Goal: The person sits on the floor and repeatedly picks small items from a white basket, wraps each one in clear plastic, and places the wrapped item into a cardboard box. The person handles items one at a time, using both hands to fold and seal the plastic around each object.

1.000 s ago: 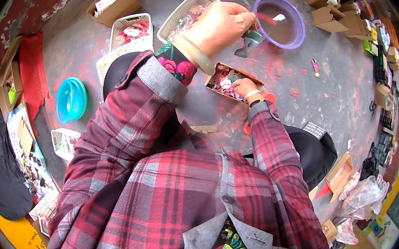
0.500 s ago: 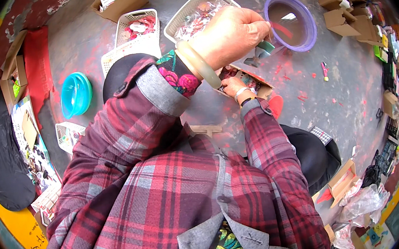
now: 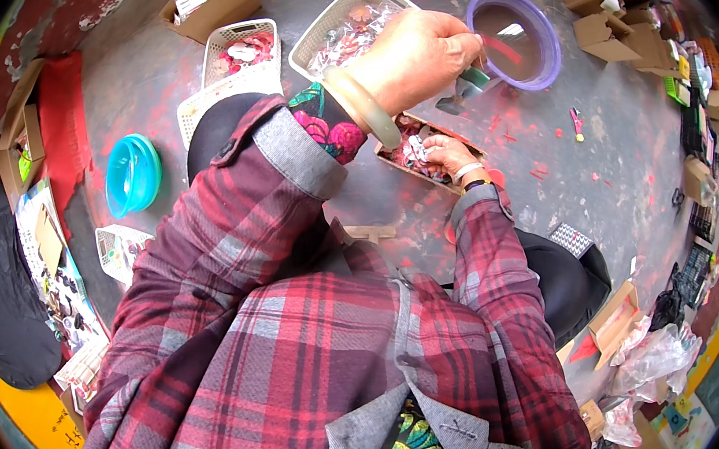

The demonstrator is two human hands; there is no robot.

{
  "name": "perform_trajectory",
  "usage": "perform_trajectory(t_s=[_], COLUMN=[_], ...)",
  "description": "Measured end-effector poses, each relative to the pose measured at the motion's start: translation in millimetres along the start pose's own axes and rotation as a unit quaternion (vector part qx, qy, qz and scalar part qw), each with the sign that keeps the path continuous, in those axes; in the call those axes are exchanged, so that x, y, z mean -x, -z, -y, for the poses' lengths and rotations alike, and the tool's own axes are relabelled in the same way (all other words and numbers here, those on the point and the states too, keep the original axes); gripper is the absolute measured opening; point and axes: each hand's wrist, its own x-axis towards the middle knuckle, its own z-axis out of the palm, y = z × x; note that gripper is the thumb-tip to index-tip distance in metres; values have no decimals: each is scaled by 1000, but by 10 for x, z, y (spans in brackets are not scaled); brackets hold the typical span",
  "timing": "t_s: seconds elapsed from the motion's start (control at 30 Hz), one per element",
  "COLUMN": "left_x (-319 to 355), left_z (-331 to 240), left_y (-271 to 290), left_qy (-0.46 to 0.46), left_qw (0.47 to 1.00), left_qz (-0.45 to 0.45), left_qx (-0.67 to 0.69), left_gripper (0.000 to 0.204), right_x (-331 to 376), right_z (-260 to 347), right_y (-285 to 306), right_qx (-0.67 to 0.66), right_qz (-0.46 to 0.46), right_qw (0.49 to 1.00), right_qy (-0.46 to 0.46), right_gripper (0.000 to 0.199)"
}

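On the grey floor (image 3: pixel 618 159), we noted the left hand (image 3: pixel 416 58) pinched shut on a small green piece (image 3: pixel 474 80) beside the purple bowl (image 3: pixel 537 71). The right hand (image 3: pixel 449 154) lay in the cardboard tray (image 3: pixel 400 153), grip unclear. We judged steady placement advisable.

Counts across the floor

Three white baskets (image 3: pixel 238 56) are sitting up top — plus one purple ring bowl (image 3: pixel 516 38), one turquoise bowl (image 3: pixel 132 173), and one shallow cardboard tray (image 3: pixel 418 151) — two hands (image 3: pixel 416 58) are working.

Grey floor (image 3: pixel 604 188) (red-stained): white baskets (image 3: pixel 238 56), purple bowl (image 3: pixel 516 38), cardboard boxes (image 3: pixel 612 27).
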Motion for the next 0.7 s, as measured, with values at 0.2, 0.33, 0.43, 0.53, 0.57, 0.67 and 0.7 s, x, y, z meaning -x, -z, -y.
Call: perform_trajectory(t_s=[0.2,0.33,0.43,0.53,0.57,0.67,0.7], left_x=[0,-9,-20,-35,-7,3,6], left_z=[-12,-17,-4,-1,-26,-17,5], left_y=[-26,-1,3,-1,17,11,20], left_qy=[-12,-28,-29,-21,-12,-16,-19], left_qw=[1000,999,999,1000,1000,1000,999], left_qz=[-8,-8,-17,-22,-27,-17,-14], left_qx=[-21,-43,-28,-5,-2,18,25], left_gripper=[25,24,24,25,25,25,25], right_x=[172,335,664,1093,1289,1813,1951], right_z=[24,193,570,1044,1254,1710,1810], right_y=[106,74,42,36,-7,-15,-18], right_qx=[-42,-72,-101,-64,-36,83,103], right_qz=[-16,-13,12,-27,-31,-65,-68], right_qw=[999,997,992,986,983,967,955], right_qy=[10,29,78,155,179,232,271], right_gripper=[29,23,20,24,26,25,24])
